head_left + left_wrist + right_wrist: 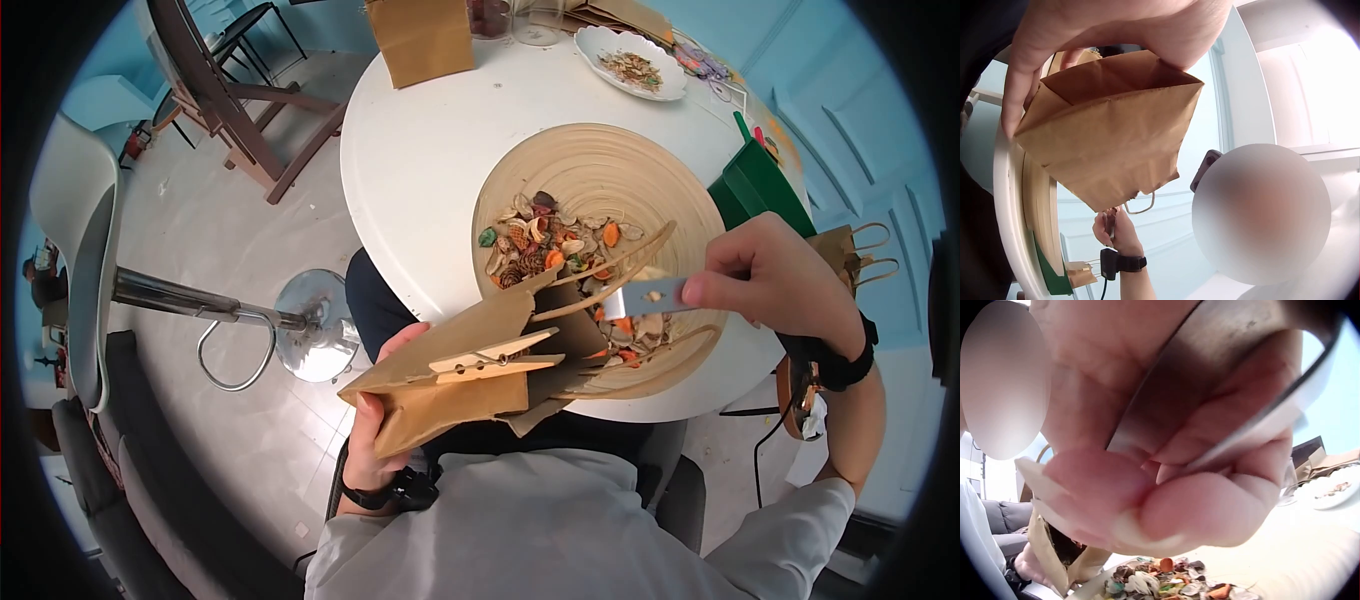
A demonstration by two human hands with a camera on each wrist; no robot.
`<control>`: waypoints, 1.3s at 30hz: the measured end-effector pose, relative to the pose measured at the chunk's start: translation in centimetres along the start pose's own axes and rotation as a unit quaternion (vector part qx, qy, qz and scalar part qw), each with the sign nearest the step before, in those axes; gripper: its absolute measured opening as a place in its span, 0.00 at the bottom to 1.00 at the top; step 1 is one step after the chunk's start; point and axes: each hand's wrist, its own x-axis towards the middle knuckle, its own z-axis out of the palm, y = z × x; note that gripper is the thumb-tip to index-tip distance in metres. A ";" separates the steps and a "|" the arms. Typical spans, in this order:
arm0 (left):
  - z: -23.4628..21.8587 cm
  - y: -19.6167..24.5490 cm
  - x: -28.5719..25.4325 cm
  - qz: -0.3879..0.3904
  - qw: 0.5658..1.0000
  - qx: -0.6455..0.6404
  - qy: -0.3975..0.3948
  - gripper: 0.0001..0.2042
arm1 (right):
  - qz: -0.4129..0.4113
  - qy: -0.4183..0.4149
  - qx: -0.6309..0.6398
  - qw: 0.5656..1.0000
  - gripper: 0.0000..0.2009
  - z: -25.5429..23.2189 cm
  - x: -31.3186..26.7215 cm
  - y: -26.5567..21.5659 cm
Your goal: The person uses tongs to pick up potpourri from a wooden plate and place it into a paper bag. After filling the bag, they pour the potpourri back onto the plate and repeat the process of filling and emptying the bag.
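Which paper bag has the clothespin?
The paper bag in the left hand: a wooden clothespin lies along its side. None shows on the upright bag across the table or the handled bag by the green box.

A chrome-based bar stool [180, 289] stands at left on a pale grey floor [215, 220], a dark grey sofa [180, 480] stretching across the lower left; a brown wooden frame [283, 165] rises upper left, light-blue panelled walls [850, 130] upper right.

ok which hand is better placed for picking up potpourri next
Likely the right hand: it holds metal tongs close to the potpourri, while the left hand is occupied gripping the paper bag.
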 end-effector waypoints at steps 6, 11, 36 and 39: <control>-0.5 -0.4 0.3 -0.004 0.999 -0.019 -0.033 0.54 | -0.106 -0.037 -0.092 0.989 0.27 0.9 1.6 -1.7; -0.6 -0.2 0.2 -0.007 0.999 -0.016 -0.035 0.54 | -0.205 0.043 -0.205 0.956 0.18 0.9 1.0 -3.4; -2.8 -2.5 -0.6 0.053 0.996 -0.060 0.039 0.53 | 0.100 0.079 -0.007 0.992 0.23 -1.2 2.6 4.9; -2.6 -2.3 -0.3 0.059 0.997 -0.044 0.039 0.54 | 0.141 0.078 -0.042 0.986 0.26 -0.3 3.7 5.8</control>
